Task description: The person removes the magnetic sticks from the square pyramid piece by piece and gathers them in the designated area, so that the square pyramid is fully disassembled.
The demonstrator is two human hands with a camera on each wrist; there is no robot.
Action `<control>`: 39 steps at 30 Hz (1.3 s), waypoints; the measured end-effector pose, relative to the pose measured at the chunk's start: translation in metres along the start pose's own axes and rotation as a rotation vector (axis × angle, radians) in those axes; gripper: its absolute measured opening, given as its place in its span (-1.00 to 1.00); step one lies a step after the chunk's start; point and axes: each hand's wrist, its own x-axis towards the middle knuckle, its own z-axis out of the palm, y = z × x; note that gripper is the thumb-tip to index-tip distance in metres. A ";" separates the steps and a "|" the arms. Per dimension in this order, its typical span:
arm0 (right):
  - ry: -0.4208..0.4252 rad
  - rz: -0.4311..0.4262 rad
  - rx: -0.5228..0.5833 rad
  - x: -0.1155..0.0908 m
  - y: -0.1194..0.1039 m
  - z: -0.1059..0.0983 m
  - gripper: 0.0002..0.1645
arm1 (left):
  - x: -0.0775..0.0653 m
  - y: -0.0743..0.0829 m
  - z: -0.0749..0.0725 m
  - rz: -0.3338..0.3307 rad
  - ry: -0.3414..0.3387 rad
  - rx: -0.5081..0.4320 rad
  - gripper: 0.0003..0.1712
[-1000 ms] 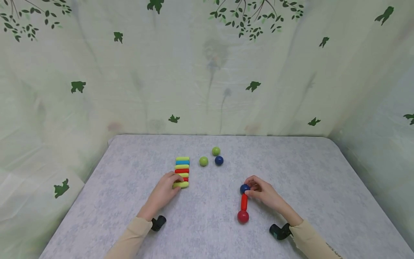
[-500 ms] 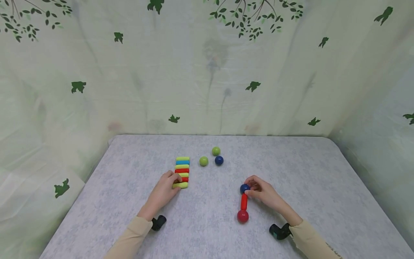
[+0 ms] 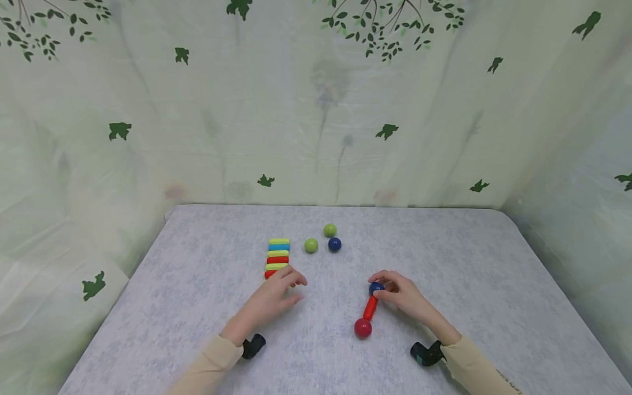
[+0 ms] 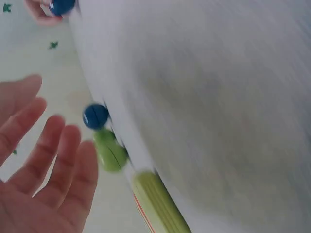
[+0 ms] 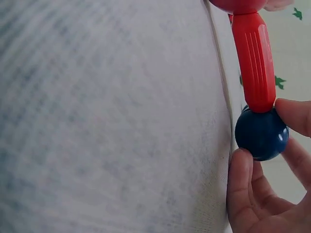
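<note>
My right hand [image 3: 406, 299] pinches a dark blue ball [image 5: 261, 135] between thumb and fingers. Joined to that ball is a ridged red rod [image 5: 253, 63], with a larger red ball [image 3: 362, 328] at its other end. My left hand [image 3: 271, 299] holds nothing; its fingers reach out to the right with the palm bare in the left wrist view. It hovers by the near end of a row of coloured rods [image 3: 278, 260], yellow-green, blue and red, and covers part of that end.
Behind the hands, two green balls [image 3: 311, 246] and a loose dark blue ball [image 3: 334, 244] sit on the grey table [image 3: 444, 247], to the right of the rod row. A pale curtain with leaf prints [image 3: 296, 109] hangs behind the table.
My left hand has come off the near rods and moved right, its fingers extended. The joined piece in my right hand has turned slightly, its red ball swinging left.
</note>
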 end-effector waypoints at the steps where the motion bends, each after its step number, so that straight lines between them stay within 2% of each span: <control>1: -0.001 0.002 0.006 0.000 0.000 0.000 -0.69 | 0.002 0.004 0.003 0.012 -0.052 -0.019 -0.74; 4: 0.000 0.012 0.031 -0.001 -0.001 0.001 -0.71 | 0.007 0.013 0.014 0.018 -0.184 -0.063 -0.70; 6: 0.000 0.020 0.036 -0.001 -0.001 0.002 -0.70 | 0.010 0.019 0.022 0.010 -0.239 -0.068 -0.65; 11: -0.013 0.038 0.028 -0.002 -0.004 0.003 -0.67 | 0.019 0.030 0.038 -0.002 -0.282 -0.028 -0.51; 14: -0.026 0.042 0.032 -0.004 -0.006 0.003 -0.65 | 0.026 0.036 0.045 0.013 -0.276 -0.003 -0.52; 20: -0.055 0.049 0.052 -0.005 -0.004 0.005 -0.65 | 0.037 0.039 0.053 0.042 -0.245 0.034 -0.70; 26: -0.056 0.055 0.054 -0.004 0.000 0.006 -0.68 | 0.041 0.036 0.055 0.140 -0.208 0.061 -0.80; 28: -0.054 0.055 0.060 -0.004 0.000 0.006 -0.69 | 0.042 0.036 0.054 0.149 -0.203 0.050 -0.81; 34: -0.055 0.066 0.079 -0.004 0.001 0.006 -0.67 | 0.044 0.030 0.053 0.034 -0.152 -0.070 -0.79; 39: -0.048 0.051 0.102 -0.005 0.002 0.006 -0.67 | 0.052 0.020 0.050 -0.030 -0.061 -0.150 -0.75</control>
